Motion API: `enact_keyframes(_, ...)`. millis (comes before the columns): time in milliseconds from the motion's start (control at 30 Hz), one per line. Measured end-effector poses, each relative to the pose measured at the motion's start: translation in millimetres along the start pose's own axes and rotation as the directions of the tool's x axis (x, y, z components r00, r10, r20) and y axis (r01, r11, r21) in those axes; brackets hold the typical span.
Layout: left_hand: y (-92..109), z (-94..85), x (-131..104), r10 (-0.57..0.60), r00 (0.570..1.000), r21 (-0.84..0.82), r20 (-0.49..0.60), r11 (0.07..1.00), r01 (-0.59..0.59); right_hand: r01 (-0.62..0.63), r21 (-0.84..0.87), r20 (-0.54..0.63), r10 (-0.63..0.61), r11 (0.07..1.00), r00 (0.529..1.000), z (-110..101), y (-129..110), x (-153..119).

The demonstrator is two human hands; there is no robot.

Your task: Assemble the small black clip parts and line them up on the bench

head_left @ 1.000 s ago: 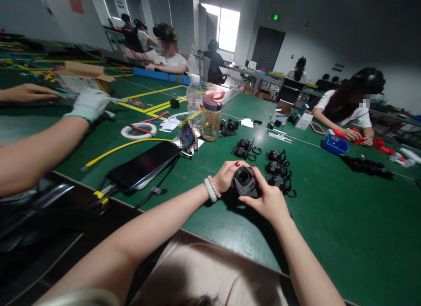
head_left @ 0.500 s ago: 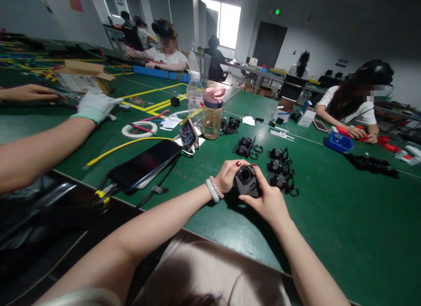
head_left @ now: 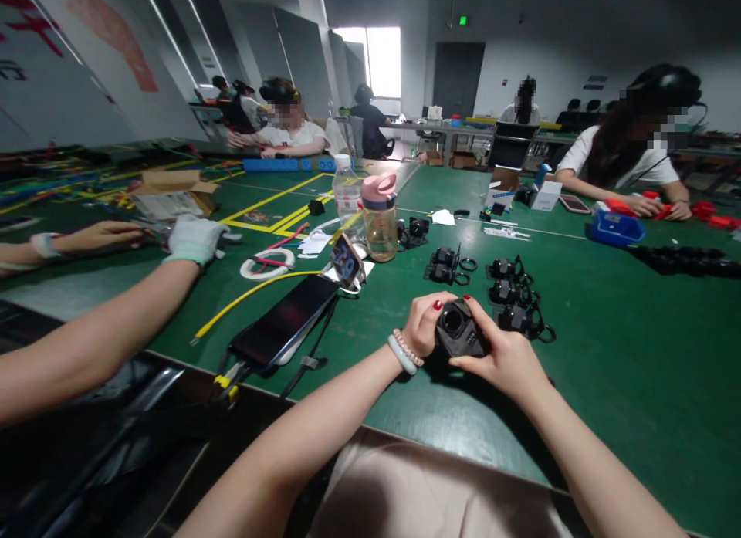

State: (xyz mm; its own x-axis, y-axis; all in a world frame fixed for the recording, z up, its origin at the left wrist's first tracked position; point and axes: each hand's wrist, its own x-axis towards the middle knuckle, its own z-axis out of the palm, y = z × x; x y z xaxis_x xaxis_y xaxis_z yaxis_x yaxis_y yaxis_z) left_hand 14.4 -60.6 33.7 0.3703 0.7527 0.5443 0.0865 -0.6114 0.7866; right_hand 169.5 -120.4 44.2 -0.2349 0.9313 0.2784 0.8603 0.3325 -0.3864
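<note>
Between both hands, just above the green table [head_left: 579,384], is a black angular housing [head_left: 470,336] with a round, lens-like ring on its face and a row of small marks near one corner. My left hand [head_left: 425,322] grips its left side, thumb near the ring. My right hand [head_left: 509,360] holds the other side, with fingers at the top and thumb along the lower edge. Past my right hand lie several similar black parts [head_left: 503,291] with loose rings. Another black cluster [head_left: 443,266] sits farther left.
A pink-lidded bottle [head_left: 379,221], a clear bottle [head_left: 346,187] and a propped phone [head_left: 347,264] stand ahead. A large black phone [head_left: 283,322] and yellow cable [head_left: 248,291] lie left. A co-worker's gloved hand [head_left: 194,241] works there. A blue bin [head_left: 617,225] is right.
The camera view has shifted, so the table scene sits farther right and lower. Both hands keep their hold on the black housing. The co-worker's bare hand at left shows more fully.
</note>
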Motion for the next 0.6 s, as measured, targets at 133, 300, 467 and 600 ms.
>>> enact_keyframes(133,-1.3,-2.1,-1.0,0.014,1.000,0.035,0.016,0.999,-0.015,0.004,0.007,-0.013,-0.004,1.000,1.000,1.8,-0.8,-0.6)
enact_keyframes(300,1.1,-6.1,0.0,0.054,0.997,0.076,0.048,0.995,-0.057,0.006,-0.005,-0.013,-0.006,1.000,1.000,4.0,-1.3,-1.6)
enact_keyframes(467,0.6,-7.1,0.0,0.066,0.996,0.074,0.064,0.995,-0.070,0.004,-0.017,-0.009,-0.004,1.000,1.000,5.8,-1.2,-2.3)
enact_keyframes(600,-0.2,-6.4,0.2,0.056,0.996,0.070,0.063,0.996,-0.060,-0.009,-0.021,-0.001,0.009,1.000,1.000,6.7,-1.2,-1.8)
